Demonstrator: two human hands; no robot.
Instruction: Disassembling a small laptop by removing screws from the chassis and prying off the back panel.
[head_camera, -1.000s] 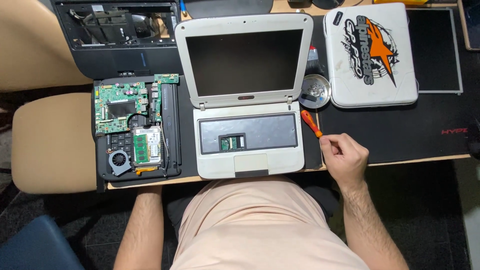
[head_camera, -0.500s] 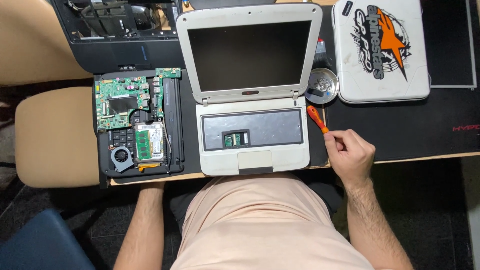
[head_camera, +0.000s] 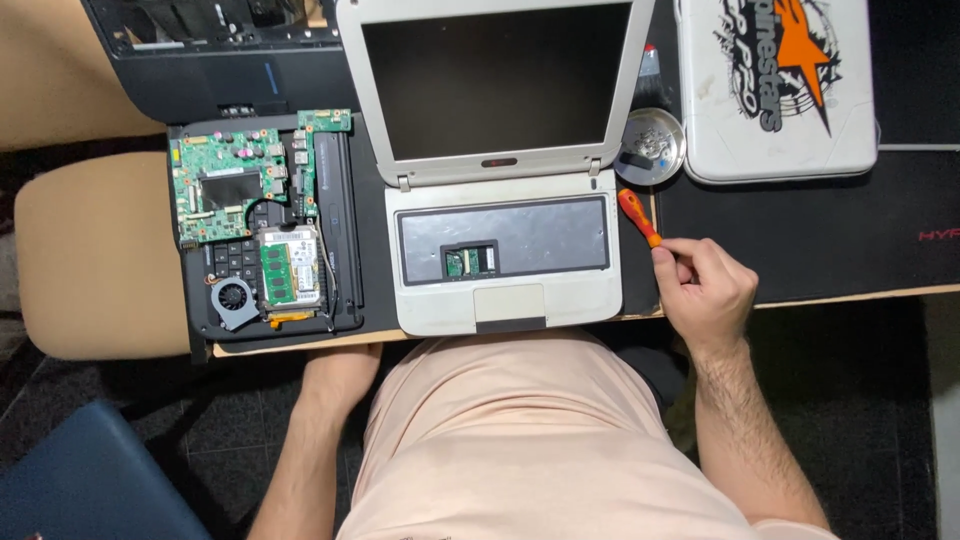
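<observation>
Nearest, at six o'clock, is the person's lap in a pale pink shirt. The left hand (head_camera: 340, 372) lies below the desk edge (head_camera: 850, 296) at seven o'clock; whether it holds anything cannot be told. At three o'clock the right hand (head_camera: 705, 290) is closed around an orange-handled screwdriver (head_camera: 638, 217), which points toward twelve beside the right side of the open white laptop (head_camera: 505, 250), whose keyboard is removed. At nine o'clock lies an opened laptop base (head_camera: 262, 235) with its green circuit board bare. Farther, at one o'clock, sits a small round metal dish (head_camera: 650, 146), and beyond it a closed white laptop (head_camera: 775, 85) bearing a sticker.
</observation>
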